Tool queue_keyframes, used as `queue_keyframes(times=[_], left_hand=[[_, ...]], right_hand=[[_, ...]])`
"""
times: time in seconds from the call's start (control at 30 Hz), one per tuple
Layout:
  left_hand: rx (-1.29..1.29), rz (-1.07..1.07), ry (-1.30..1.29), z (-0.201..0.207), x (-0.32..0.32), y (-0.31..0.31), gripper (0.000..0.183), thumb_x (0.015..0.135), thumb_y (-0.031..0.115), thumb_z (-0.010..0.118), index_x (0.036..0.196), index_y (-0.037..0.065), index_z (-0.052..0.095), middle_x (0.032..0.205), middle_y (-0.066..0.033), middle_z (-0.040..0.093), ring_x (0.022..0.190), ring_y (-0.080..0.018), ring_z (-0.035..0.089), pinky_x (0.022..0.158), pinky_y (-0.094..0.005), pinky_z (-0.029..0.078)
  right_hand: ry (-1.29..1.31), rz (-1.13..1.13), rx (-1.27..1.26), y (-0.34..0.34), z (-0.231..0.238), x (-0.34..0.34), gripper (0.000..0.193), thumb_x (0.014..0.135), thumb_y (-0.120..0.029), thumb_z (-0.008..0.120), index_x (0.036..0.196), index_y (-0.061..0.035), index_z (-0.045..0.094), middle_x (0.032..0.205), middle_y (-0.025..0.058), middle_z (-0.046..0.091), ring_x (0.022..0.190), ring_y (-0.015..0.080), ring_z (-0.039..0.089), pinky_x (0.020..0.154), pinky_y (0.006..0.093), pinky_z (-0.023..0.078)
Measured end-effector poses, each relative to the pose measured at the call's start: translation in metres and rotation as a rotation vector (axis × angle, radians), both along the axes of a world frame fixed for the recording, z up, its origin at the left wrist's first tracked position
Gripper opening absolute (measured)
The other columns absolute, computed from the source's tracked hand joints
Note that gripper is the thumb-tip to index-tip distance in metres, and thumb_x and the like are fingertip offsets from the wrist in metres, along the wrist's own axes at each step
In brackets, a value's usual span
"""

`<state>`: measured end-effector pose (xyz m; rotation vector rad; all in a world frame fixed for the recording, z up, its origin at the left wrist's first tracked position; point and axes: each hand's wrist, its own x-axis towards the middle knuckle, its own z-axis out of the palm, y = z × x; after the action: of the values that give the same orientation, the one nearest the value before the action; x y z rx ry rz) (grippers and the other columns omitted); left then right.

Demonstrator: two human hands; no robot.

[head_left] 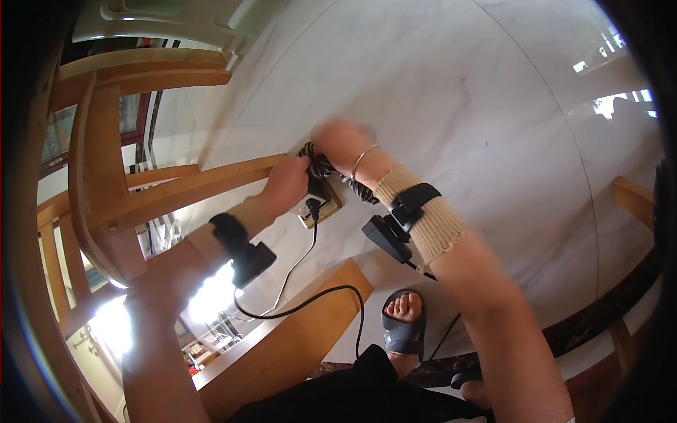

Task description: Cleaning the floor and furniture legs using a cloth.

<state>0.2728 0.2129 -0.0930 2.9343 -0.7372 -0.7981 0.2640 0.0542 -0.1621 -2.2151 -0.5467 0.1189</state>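
Observation:
A dark, light-striped strip that looks like cloth [360, 190] runs between my hands and passes behind my right wrist. My left hand [285, 186] is closed, its fingertips pinching the strip near the end of a wooden rail [247, 170]. Over the strip's upper part is my right hand [338, 142], smeared by motion with its fingers hidden. Just below my hands, a black plug [313, 205] sits in a brass-edged socket [329, 207], partly covered by the strip and my left hand.
A wooden chair frame [106, 148] fills the left side. A wooden panel [289, 331] lies below, with a black cable [310, 294] curving over it. My sandalled foot [405, 321] stands on the pale marbled floor [451, 92]. Another wooden piece [632, 202] juts in at right.

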Motion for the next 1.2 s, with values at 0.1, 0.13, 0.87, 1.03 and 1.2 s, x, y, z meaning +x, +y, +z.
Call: queue_keyframes(times=[0.1, 0.13, 0.87, 1.03, 1.2], left_hand=[[-0.013, -0.097, -0.06, -0.007, 0.002, -0.008, 0.011, 0.075, 0.001, 0.05, 0.08, -0.001, 0.06, 0.081, -0.0221, 0.058, 0.078, -0.0396, 0.058, 0.071, -0.0469, 0.047], [-0.027, -0.1, -0.056, -0.01, -0.001, -0.018, 0.011, 0.075, 0.001, 0.05, 0.08, -0.001, 0.06, 0.081, -0.0221, 0.058, 0.078, -0.0396, 0.058, 0.071, -0.0469, 0.047], [-0.304, -0.303, -0.287, -0.009, 0.112, -0.117, 0.026, 0.075, -0.001, 0.054, 0.101, 0.001, 0.057, 0.09, -0.0196, 0.058, 0.085, -0.0402, 0.056, 0.073, -0.0421, 0.047], [-0.204, -0.481, -0.197, -0.03, 0.067, -0.12, 0.017, 0.079, 0.005, 0.05, 0.096, 0.004, 0.046, 0.09, -0.0205, 0.051, 0.077, -0.042, 0.056, 0.069, -0.0482, 0.047], [-0.137, -0.433, 0.17, -0.025, -0.057, -0.125, 0.021, 0.077, 0.005, 0.053, 0.096, 0.005, 0.045, 0.091, -0.0193, 0.049, 0.077, -0.0398, 0.057, 0.066, -0.0465, 0.048]], right_hand=[[-0.119, -0.065, -0.059, -0.011, 0.001, -0.013, 0.012, 0.077, -0.014, 0.058, 0.08, -0.0103, 0.069, 0.095, 0.0025, 0.059, 0.094, 0.0243, 0.055, 0.078, 0.0326, 0.047], [-0.141, -0.126, -0.055, -0.017, -0.004, -0.024, 0.011, 0.075, -0.012, 0.058, 0.078, -0.0108, 0.068, 0.093, 0.0024, 0.058, 0.091, 0.0243, 0.054, 0.077, 0.0325, 0.047], [-0.291, -0.245, -0.316, -0.171, 0.006, 0.077, 0.033, 0.076, -0.007, 0.056, 0.102, -0.0242, 0.064, 0.113, -0.0023, 0.057, 0.108, 0.0253, 0.05, 0.089, 0.0405, 0.041], [-0.213, -0.14, -0.309, -0.181, -0.01, 0.037, 0.049, 0.073, 0.0, 0.056, 0.113, -0.0262, 0.06, 0.129, -0.005, 0.05, 0.117, 0.0242, 0.044, 0.094, 0.0435, 0.038], [-0.235, -0.025, -0.206, -0.193, -0.02, -0.098, 0.041, 0.072, -0.003, 0.056, 0.106, -0.0242, 0.061, 0.125, -0.0043, 0.05, 0.117, 0.025, 0.043, 0.089, 0.0443, 0.039]])
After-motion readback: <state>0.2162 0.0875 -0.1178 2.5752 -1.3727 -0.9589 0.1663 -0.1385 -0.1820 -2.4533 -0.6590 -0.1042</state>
